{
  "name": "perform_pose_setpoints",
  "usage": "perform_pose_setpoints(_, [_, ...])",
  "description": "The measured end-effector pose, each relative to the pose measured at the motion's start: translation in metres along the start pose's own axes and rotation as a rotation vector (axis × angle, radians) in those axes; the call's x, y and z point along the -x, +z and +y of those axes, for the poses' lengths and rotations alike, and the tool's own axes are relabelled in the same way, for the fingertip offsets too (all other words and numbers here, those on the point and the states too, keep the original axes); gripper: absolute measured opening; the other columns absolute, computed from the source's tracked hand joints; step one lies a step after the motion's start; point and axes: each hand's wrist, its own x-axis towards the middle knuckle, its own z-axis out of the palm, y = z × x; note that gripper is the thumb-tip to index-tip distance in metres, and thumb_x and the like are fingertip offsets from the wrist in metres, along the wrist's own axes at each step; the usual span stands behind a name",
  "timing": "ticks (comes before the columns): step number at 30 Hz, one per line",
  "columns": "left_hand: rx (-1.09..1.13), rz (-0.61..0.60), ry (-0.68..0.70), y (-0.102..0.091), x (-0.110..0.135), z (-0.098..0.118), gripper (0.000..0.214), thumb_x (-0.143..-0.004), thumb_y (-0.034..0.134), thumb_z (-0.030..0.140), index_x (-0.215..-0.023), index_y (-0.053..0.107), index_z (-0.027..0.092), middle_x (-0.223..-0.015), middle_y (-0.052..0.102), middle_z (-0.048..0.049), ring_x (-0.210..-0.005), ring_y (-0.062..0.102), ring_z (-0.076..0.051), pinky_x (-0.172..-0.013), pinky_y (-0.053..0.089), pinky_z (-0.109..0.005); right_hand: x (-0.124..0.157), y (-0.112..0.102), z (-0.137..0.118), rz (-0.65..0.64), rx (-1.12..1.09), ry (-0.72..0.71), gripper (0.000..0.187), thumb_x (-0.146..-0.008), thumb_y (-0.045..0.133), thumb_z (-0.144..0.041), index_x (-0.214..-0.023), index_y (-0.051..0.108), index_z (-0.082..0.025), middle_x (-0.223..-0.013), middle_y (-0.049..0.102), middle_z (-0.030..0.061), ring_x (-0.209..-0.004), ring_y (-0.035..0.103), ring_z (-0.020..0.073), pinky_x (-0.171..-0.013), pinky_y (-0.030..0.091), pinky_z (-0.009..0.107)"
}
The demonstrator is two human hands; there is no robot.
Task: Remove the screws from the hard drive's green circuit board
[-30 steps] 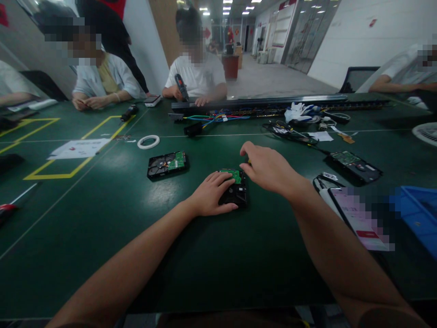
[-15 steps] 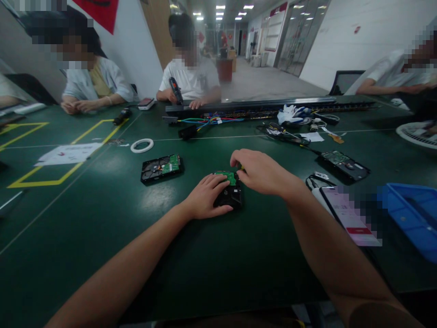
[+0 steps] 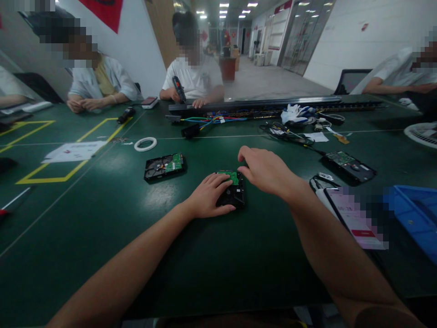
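A black hard drive [image 3: 234, 197] with a green circuit board lies flat on the green table in front of me. My left hand [image 3: 209, 195] grips it from the left, fingers across its top and thumb along the near edge. Above its far right corner, my right hand [image 3: 264, 169] is closed with thumb and forefinger curled. What they pinch is hidden. Another hard drive [image 3: 164, 167] rests farther left, board up. A third hard drive [image 3: 348, 166] sits at the right with a cable near its far end.
A phone [image 3: 353, 218] and a blue bin [image 3: 414, 214] are at the right. A white ring [image 3: 145, 144], paper sheet [image 3: 73, 151], cables [image 3: 285, 133] and gloves [image 3: 296, 114] lie farther off. Across the table, a person [image 3: 194, 77] holds a power tool [image 3: 178, 89]. A screwdriver [image 3: 15, 200] is at left.
My view has turned slightly left, so things appear farther right. My left hand stays on the hard drive. A small yellow bit by my right fingers no longer shows.
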Motion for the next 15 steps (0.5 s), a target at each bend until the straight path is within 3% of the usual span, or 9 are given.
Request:
perform_pose_setpoints(4, [0.002,-0.005,-0.001,-0.0013,-0.0006,0.001,0.084,-0.1,0.067,0.076,-0.164,0.053,0.022,-0.168,0.054,-0.0196,-0.158,0.05,-0.044,-0.135,0.034,-0.07,0.0007,0.0001,0.0032,-0.005,-0.112,-0.15,0.023,-0.099,0.065,-0.011,-0.121,0.067,-0.019,-0.125,0.078,0.0124,-0.111,0.072,0.0276,-0.092,0.049,0.037])
perform_pose_setpoints(9, [-0.005,-0.008,0.001,-0.002,-0.0001,0.0016,0.085,-0.1,0.067,0.076,-0.164,0.053,0.021,-0.167,0.054,-0.0202,-0.157,0.051,-0.044,-0.135,0.034,-0.069,0.0008,-0.0038,0.008,-0.06,-0.145,-0.255,0.023,-0.095,0.06,-0.004,-0.106,0.073,-0.019,-0.114,0.08,0.0092,-0.103,0.071,0.0241,-0.091,0.047,0.035])
perform_pose_setpoints(15, [-0.019,-0.012,0.0,-0.0015,0.0004,0.0004,0.087,-0.1,0.066,0.079,-0.163,0.053,0.021,-0.168,0.053,-0.0201,-0.158,0.05,-0.044,-0.136,0.034,-0.069,-0.0004,-0.0038,0.0055,-0.004,-0.092,-0.092,0.021,-0.097,0.064,-0.014,-0.116,0.071,-0.018,-0.114,0.081,0.0113,-0.102,0.073,0.0275,-0.086,0.047,0.036])
